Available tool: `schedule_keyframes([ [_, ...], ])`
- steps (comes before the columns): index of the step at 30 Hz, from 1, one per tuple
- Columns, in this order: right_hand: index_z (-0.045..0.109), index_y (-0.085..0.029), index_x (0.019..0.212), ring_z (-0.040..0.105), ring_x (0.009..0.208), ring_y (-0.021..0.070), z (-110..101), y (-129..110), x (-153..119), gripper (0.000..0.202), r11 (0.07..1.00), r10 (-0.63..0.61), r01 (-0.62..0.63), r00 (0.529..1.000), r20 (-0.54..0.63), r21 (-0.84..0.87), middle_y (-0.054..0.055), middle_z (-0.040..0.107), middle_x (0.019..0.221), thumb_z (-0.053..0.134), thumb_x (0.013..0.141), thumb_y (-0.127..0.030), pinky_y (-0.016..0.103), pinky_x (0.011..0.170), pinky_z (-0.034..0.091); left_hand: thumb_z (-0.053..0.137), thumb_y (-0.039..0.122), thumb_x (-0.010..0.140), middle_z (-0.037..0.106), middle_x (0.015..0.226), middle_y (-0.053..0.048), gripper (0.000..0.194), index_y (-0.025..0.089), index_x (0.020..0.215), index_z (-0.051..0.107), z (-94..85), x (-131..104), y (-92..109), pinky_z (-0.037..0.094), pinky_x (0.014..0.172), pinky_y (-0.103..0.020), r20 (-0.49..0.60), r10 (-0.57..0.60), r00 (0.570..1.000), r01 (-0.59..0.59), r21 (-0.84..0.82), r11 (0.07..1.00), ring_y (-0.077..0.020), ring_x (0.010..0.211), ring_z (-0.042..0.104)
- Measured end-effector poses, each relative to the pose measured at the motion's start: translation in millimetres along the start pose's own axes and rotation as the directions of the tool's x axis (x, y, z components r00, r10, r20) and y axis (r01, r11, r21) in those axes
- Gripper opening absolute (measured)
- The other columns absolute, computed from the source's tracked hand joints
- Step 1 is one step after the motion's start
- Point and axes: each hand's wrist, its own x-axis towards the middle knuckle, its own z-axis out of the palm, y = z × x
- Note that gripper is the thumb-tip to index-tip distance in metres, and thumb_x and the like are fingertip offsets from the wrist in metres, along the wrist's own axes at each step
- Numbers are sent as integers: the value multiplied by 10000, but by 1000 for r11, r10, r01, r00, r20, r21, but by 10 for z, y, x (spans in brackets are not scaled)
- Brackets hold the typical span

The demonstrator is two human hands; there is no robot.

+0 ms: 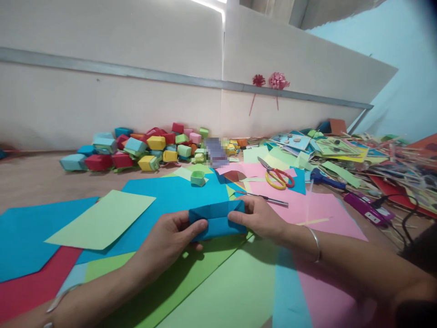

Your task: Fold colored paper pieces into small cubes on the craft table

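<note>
A folded blue paper piece point(218, 224) with visible crease lines is held up between both hands, above the coloured sheets. My left hand point(177, 232) grips its left end, thumb on the near face and fingers behind. At its right end my right hand point(256, 216) pinches it the same way, thumb in front. Beneath lie a green sheet point(177, 278) and a large blue sheet point(160, 196). A small green paper box point(197, 178) stands just beyond the hands. Behind my right hand lies a thin metal-tipped tool point(269, 199).
Scissors point(278, 177) with red and yellow handles lie on pink paper point(310, 209). To the right are a blue glue gun point(326, 178), a purple power strip point(368, 208) with cables, and piled sticks and cards. Small coloured paper boxes point(134, 148) are heaped along the white wall.
</note>
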Motion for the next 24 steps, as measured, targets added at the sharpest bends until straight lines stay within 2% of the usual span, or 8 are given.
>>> schedule_keyframes([
  [2,538,-182,719,521,632,109,8,11,12,332,999,25,-25,1000,-1,28,-21,550,696,738,670,-442,242,577,441,803,572,577,682,630,-41,440,162,639,657,-4,1,4,454,504,-289,5,-14,1000,15,-11,1000,-192,520,633],
  [7,542,-177,672,525,635,104,-2,36,33,306,1000,-12,11,997,-71,-11,-21,557,705,763,627,-383,229,556,437,854,517,534,688,624,-29,415,164,663,678,-1,-22,26,455,526,-286,16,-57,998,57,-12,998,-204,553,649],
  [15,584,-171,784,590,588,120,-4,-4,-9,439,997,64,-66,997,42,47,-16,609,688,824,622,-501,236,498,500,851,536,561,673,587,-46,429,165,613,640,-7,-22,-1,441,517,-288,-34,-57,998,57,-3,998,-212,552,644],
  [21,572,-176,729,549,548,89,5,35,-12,352,997,48,-50,998,43,51,-35,581,635,804,666,-433,205,480,466,897,395,578,756,822,-71,367,168,800,714,-18,-58,-14,584,658,-352,81,-80,993,92,-167,982,-242,717,702],
  [24,580,-177,730,540,542,86,16,33,-28,321,996,48,-51,998,48,75,-43,572,621,806,668,-397,201,478,460,884,387,616,753,791,-58,340,172,822,721,1,-62,-9,575,615,-314,121,-112,986,131,-163,978,-224,667,710],
])
